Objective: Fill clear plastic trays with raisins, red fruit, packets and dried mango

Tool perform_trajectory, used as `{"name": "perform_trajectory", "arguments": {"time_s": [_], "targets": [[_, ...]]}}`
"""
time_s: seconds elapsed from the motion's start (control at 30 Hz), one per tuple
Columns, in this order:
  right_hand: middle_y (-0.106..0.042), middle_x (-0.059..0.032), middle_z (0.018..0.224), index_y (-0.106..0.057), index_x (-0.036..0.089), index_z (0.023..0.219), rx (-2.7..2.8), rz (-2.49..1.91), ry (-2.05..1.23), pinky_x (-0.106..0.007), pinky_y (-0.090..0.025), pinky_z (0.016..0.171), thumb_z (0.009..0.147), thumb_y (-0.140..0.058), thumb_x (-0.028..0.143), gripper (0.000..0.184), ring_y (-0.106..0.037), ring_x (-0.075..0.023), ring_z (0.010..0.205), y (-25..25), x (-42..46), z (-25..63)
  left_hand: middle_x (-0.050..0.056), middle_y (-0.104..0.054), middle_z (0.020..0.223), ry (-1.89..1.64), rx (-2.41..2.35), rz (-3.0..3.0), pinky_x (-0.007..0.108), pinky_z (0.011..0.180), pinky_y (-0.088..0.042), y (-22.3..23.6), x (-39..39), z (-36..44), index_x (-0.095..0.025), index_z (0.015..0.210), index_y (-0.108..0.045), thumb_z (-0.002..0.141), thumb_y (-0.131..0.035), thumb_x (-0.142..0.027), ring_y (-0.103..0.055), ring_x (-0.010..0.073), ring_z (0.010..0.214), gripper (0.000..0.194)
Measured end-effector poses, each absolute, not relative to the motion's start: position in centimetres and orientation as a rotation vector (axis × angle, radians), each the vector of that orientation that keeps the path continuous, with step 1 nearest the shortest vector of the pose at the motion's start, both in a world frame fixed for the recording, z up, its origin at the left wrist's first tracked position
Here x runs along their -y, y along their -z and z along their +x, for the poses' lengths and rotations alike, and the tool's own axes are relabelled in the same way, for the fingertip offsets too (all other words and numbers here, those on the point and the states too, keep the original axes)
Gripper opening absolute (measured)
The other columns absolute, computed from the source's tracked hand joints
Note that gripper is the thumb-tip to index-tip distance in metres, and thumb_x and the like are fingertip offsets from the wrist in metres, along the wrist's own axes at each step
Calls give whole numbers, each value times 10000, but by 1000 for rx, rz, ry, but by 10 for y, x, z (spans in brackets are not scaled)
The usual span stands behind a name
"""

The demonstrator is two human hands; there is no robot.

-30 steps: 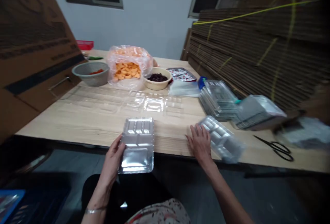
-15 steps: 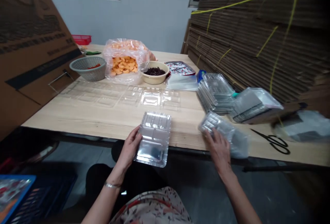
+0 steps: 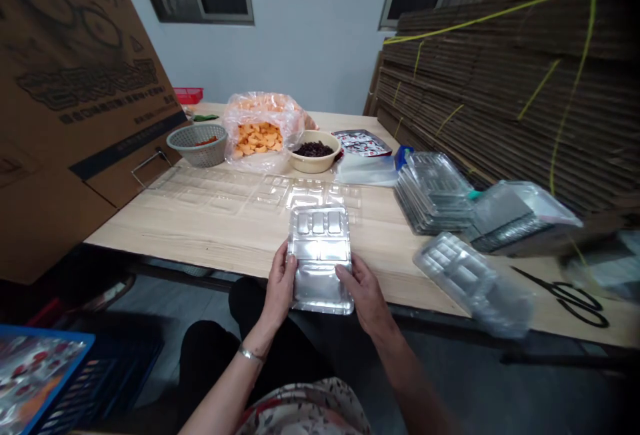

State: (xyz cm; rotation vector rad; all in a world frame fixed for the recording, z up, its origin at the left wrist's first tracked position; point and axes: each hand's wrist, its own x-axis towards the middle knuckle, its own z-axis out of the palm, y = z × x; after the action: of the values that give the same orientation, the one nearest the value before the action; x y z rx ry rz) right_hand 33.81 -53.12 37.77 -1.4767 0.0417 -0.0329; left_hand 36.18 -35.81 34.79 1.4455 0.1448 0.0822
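A clear plastic compartment tray [image 3: 321, 248], perhaps a stack of them, is held between my two hands over the table's front edge. My left hand [image 3: 281, 285] grips its left side, thumb on top. On the right side my right hand [image 3: 367, 291] grips it, thumb lying over the large compartment. Clear trays [image 3: 270, 189] lie in a row on the table just beyond. To the right, a bagged pack of trays [image 3: 470, 281] rests at the table edge, apart from my hand.
Stacked trays [image 3: 434, 191] and black scissors [image 3: 565, 293] are at right. Behind are a grey basket [image 3: 197, 148], a bag of orange pieces [image 3: 260, 135] and a bowl of dark pieces [image 3: 315, 155]. Cardboard stacks [image 3: 480, 81] rise at right; a large carton [image 3: 85, 108] stands left.
My right hand has left the bagged pack and moved left to grip the tray's right side. My left hand keeps hold of the tray. The camera view has shifted slightly.
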Motion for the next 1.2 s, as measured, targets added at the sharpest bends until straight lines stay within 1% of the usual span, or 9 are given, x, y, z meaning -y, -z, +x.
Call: {"name": "perform_trajectory", "arguments": {"time_s": [0.17, 0.33, 0.53, 0.63, 0.77, 0.93, 1.03, 1.1, 1.2], "targets": [[-678, -93, 1153, -578, 207, 1233, 7, -1761, 383, -401, -558, 871, 833, -628, 326, 420, -663, -245, 988, -396, 511, 355, 85, -387, 1529, -155, -32, 1463, 354, 1113, -349, -373, 363, 360, -278, 1442, -410, 871, -633, -417, -412, 249, 1365, 629], [-591, -145, 1217, -536, 191, 1302, 332, -2099, 470, -465, -533, 934, 831, -547, 207, 471, -577, -302, 1136, -402, 477, 345, 102, -610, 1253, 51, -116, 1215, 343, 1025, -430, -392, 373, 354, -219, 1355, -496, 846, -653, -445, -566, 238, 1180, 578], [-593, -84, 1121, -548, 202, 1262, 412, -1932, 132, -301, -573, 634, 842, -596, 252, 425, -601, -144, 685, -393, 487, 348, 58, -684, 933, 89, -193, 1067, 308, 788, -487, -386, 353, 351, -176, 1228, -585, 714, -777, -392, -630, 183, 824, 590], [-570, -105, 1277, -506, 231, 1338, 580, -2026, 216, -384, -548, 860, 886, -614, 314, 472, -614, -228, 1030, -406, 511, 365, 36, -685, 838, 192, -93, 1105, 286, 762, -461, -394, 335, 352, -175, 1198, -627, 704, -793, -357, -618, 165, 770, 552], [-406, -108, 1507, -404, 246, 1450, 1130, -2300, 206, -550, -249, 1147, 849, -701, 358, 679, -283, -333, 1429, -430, 534, 400, 43, -670, 832, 391, 202, 1413, 253, 651, -412, -417, 316, 370, -164, 1128, -702, 733, -767, -341, -554, 138, 682, 438], [-689, -80, 1081, -583, 182, 1225, 1415, -2436, 30, -384, -471, 899, 876, -683, 398, 423, -637, -247, 1007, -436, 537, 420, 72, -662, 851, 50, 427, 1848, 295, 715, -450, -444, 308, 376, -176, 894, -739, 796, -694, -353, -578, 184, 749, 207], [-678, -61, 904, -607, 161, 1003, 1124, -2509, 274, -302, -467, 695, 886, -666, 428, 298, -640, -218, 831, -429, 535, 407, 46, -622, 814, -407, 242, 1916, 299, 761, -461, -446, 313, 345, -190, 834, -683, 855, -639, -343, -568, 173, 779, 161], [-650, -53, 840, -580, 174, 936, 853, -2524, 549, -299, -442, 654, 910, -635, 419, 253, -618, -215, 787, -422, 527, 390, 16, -589, 734, -225, 134, 1859, 269, 695, -469, -437, 322, 323, -189, 787, -635, 882, -608, -364, -549, 139, 691, 201], [-618, -67, 797, -554, 189, 887, 590, -2548, 828, -328, -428, 669, 941, -586, 346, 169, -580, -239, 777, -409, 505, 364, 54, -604, 1046, -93, -85, 1523, 271, 753, -514, -415, 341, 310, -226, 1133, -543, 809, -693, -413, -608, 168, 926, 403]]}}
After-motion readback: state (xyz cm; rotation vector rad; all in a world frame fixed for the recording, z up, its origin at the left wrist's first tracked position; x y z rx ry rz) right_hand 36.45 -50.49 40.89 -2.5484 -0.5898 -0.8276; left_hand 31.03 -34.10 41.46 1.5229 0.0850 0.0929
